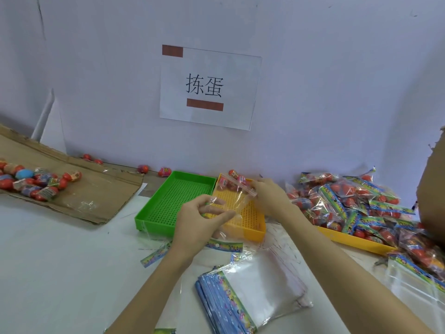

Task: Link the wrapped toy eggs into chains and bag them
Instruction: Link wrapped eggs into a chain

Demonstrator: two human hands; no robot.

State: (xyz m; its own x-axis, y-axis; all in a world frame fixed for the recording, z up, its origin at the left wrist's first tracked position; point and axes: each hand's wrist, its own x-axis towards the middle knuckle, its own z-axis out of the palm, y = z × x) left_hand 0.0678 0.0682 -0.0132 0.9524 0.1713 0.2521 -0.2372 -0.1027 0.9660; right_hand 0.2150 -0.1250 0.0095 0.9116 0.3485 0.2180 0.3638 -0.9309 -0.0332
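Above the two trays, my hands hold one clear bag (231, 203) between them. My left hand (202, 220) pinches its lower edge between thumb and fingers, over the seam where the green tray (154, 208) meets the yellow tray (255, 227). My right hand (269, 191) grips the upper edge, where a short chain of eggs (237, 179) sticks out of the bag's mouth; the eggs are red with small printed wrappers, but the print is too blurred to read.

On the wall (337, 92) straight ahead hangs a white sheet (209, 88) printed with the characters 拣蛋, with one brown block at its top left corner and another under the characters.

To the left, loose eggs (36, 183) lie heaped on flattened cardboard (96, 189), mostly red, one blue. A few more eggs (165, 171) sit along the foot of the wall.

To the right, filled bags (349, 201) with blue-green header strips are piled on another yellow tray (356, 242); the strip print is not legible.

Near me on the white table (60, 273) lies a stack of empty bags (252, 285) with the same coloured headers, and a loose header strip (154, 255) lies by my left wrist.
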